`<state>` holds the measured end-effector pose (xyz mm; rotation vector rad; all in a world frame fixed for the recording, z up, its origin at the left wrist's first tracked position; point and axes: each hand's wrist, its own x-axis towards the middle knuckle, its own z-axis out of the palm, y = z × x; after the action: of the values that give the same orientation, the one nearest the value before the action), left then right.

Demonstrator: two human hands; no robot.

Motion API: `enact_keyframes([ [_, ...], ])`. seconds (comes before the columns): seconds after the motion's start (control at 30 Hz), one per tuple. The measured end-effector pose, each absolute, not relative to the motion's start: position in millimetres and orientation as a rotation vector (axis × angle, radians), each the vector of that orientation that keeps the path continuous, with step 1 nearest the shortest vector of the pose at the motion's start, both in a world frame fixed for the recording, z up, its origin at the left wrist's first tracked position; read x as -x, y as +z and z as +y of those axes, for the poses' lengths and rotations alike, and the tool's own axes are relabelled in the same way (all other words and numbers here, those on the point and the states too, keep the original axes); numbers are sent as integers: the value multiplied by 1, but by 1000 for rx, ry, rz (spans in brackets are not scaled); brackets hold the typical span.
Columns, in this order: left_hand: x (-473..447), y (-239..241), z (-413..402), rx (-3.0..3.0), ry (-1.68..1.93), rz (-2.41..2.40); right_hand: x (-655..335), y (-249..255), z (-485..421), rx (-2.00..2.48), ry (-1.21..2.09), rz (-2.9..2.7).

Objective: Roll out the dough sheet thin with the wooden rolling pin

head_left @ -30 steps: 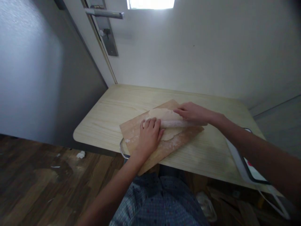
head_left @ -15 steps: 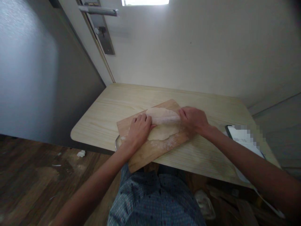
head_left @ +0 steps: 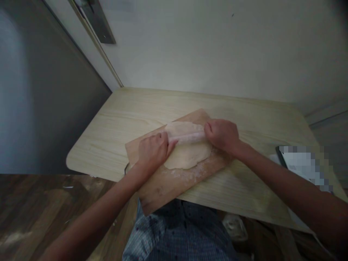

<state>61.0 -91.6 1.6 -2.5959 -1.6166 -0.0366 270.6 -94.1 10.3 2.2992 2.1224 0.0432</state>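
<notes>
Dough sheet (head_left: 186, 157) under rolling pin (head_left: 188, 138): left hand (head_left: 153, 148) and right hand (head_left: 221, 134), flatter earlier, now clench the pin's ends; rolling apparently continues.

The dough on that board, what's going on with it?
A person's left hand and right hand are closed around opposite ends of a pale rolling pin, which lies across a flattened sheet of dough. The dough rests on a wooden board dusted with white powder. The board sits askew on a table, one corner jutting past the near edge.
</notes>
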Motion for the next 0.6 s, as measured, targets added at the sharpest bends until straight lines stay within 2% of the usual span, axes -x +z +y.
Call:
enact_keyframes([
  [0.27, -57, 2, -83, 2641, -127, -1543, -280, 7, -73, -2149, 83, 2378],
  [0.37, -57, 4, -77, 2624, -176, -1469, -283, 3, -62, -2125, -41, 2428],
  [0.6, -61, 5, -58, 2664, -186, -1562, -277, 6, -43, -2313, -50, 2415],
])
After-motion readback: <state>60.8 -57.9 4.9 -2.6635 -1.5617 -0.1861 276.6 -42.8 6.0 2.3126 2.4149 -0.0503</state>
